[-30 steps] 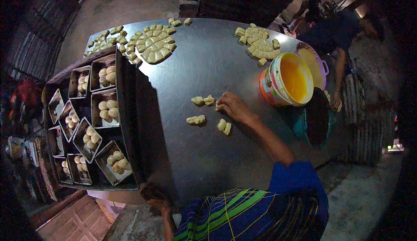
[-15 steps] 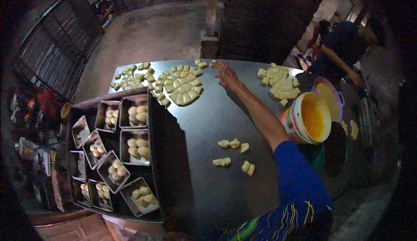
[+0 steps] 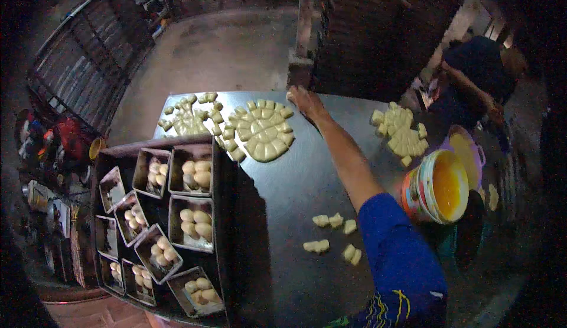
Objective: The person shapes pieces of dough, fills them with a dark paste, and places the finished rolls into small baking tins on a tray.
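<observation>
My right hand (image 3: pixel 306 101) reaches to the far edge of the metal table (image 3: pixel 295 180), its fingers closed round a pale dough piece (image 3: pixel 290 96) that mostly hides in them. Just left of it lies a round slab of dough (image 3: pixel 266 132), cut into many pieces. Beyond that slab is another cut heap of dough (image 3: pixel 188 118). A third cut dough heap (image 3: pixel 404 130) rests at the far right. Several small dough pieces (image 3: pixel 335 220) are grouped nearer me, beside my blue sleeve. My left hand is out of view.
A dark tray (image 3: pixel 220 233) at the left holds several metal loaf tins (image 3: pixel 190 246), most with dough balls inside. A bucket of yellow liquid (image 3: pixel 450 186) and a purple-rimmed basin (image 3: pixel 475 148) stand at the right. Another person (image 3: pixel 481 74) is bent over at the far right.
My right hand has gone from spread fingers to closed ones at the far edge. Two loose dough pieces left of it no longer show. The view has shifted, moving everything rightward and down.
</observation>
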`<state>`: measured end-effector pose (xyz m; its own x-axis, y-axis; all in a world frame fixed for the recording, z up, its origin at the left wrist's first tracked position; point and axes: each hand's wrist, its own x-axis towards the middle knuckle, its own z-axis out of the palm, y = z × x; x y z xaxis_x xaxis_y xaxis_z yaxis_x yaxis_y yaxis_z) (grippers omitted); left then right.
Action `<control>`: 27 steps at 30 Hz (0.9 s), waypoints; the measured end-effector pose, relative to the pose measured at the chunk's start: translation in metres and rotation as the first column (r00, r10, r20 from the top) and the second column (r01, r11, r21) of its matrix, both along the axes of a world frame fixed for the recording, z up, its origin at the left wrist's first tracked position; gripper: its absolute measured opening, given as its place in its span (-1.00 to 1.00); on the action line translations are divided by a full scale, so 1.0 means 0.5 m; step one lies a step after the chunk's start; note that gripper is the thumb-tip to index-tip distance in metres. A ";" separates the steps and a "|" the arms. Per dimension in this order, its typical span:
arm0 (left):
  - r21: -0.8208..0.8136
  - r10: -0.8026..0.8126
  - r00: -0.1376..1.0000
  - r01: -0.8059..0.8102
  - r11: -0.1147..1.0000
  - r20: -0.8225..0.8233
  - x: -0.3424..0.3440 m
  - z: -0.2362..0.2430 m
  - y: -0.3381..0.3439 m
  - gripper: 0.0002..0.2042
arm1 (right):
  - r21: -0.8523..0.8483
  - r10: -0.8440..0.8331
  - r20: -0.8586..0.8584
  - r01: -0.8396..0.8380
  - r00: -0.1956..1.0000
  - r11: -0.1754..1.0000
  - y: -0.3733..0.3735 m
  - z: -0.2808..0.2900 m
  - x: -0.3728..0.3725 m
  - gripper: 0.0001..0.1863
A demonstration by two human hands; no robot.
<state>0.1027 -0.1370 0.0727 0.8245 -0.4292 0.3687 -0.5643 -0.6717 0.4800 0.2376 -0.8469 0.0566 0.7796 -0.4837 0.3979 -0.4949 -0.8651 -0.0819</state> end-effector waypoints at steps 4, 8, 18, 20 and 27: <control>0.053 0.055 0.998 -0.055 0.997 -0.013 -0.042 0.005 0.074 -0.66 | 0.594 -0.209 0.275 0.005 0.938 0.804 0.136 0.131 0.001 -0.61; 0.069 0.056 0.997 -0.052 0.996 -0.059 -0.077 -0.003 0.121 -0.64 | 0.646 -0.021 0.256 -0.155 0.966 0.748 0.220 0.227 -0.224 -0.60; -0.021 0.025 0.996 -0.027 0.999 -0.083 -0.093 -0.011 0.163 -0.60 | 0.648 -0.070 -0.087 0.110 0.994 0.754 0.570 0.210 -0.685 -0.61; -0.044 0.043 0.996 -0.047 0.998 -0.080 -0.098 -0.010 0.176 -0.59 | 0.561 -0.103 -0.132 0.160 0.986 0.812 0.600 0.219 -0.652 -0.61; -0.185 0.054 0.986 -0.084 0.979 -0.160 -0.094 -0.052 0.194 -0.55 | 0.566 -0.262 -0.159 0.305 0.952 0.766 0.600 0.139 -0.624 -0.65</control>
